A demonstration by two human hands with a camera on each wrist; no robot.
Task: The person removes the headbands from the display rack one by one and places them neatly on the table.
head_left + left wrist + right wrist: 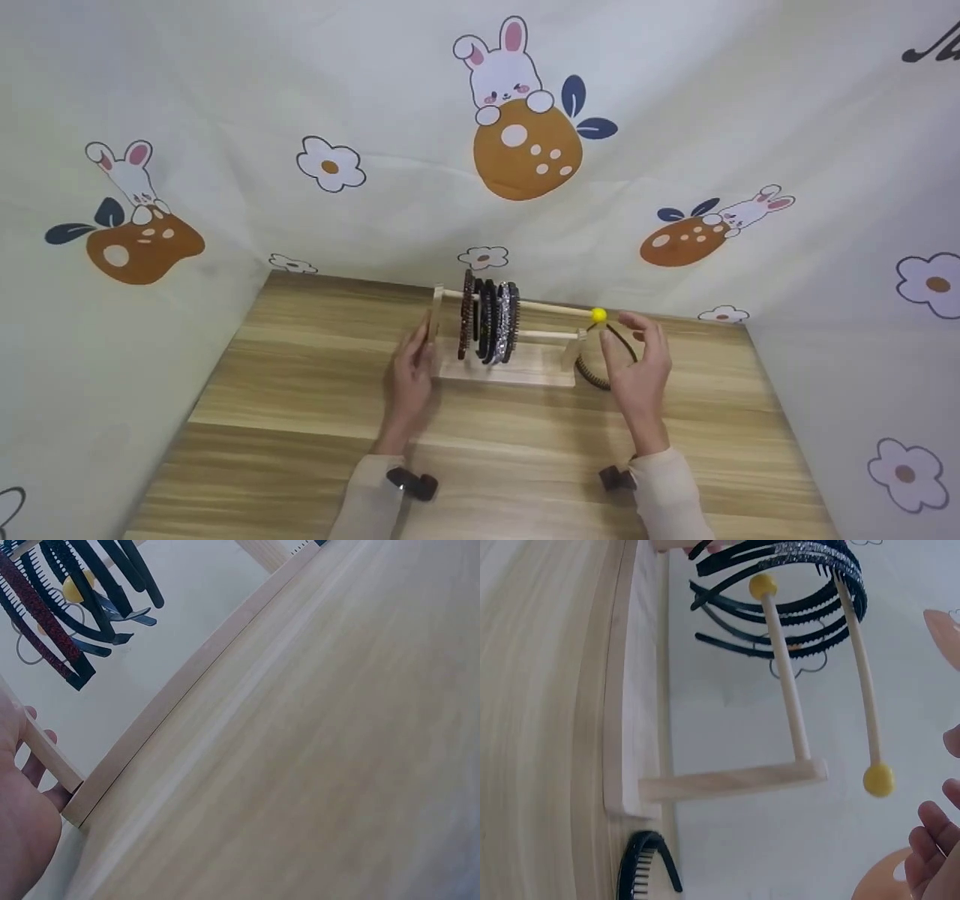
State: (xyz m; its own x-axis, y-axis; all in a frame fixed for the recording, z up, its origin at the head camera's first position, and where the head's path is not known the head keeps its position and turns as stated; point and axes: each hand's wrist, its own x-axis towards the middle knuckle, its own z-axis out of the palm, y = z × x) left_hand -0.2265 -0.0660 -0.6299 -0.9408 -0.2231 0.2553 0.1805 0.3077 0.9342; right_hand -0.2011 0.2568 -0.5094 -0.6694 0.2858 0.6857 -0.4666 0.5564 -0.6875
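Observation:
A wooden rack (544, 369) stands on the table with several dark and glittery headbands (489, 322) hanging on its long upper rod. That rod ends in a yellow ball (598, 315); a shorter rod lies below it. My left hand (412, 379) grips the rack's left upright (46, 754), with fingers showing behind the wood in the left wrist view. Just right of the yellow ball, my right hand (643, 367) holds nothing, its fingers spread and slightly bent. A loose black toothed headband (592, 375) lies by the rack's right end, partly behind the right hand.
The wood-grain table (300, 420) meets a pale cloth backdrop (405, 90) printed with rabbits and flowers, close behind the rack. More cloth hangs at both sides. Each wrist carries a black camera (414, 484).

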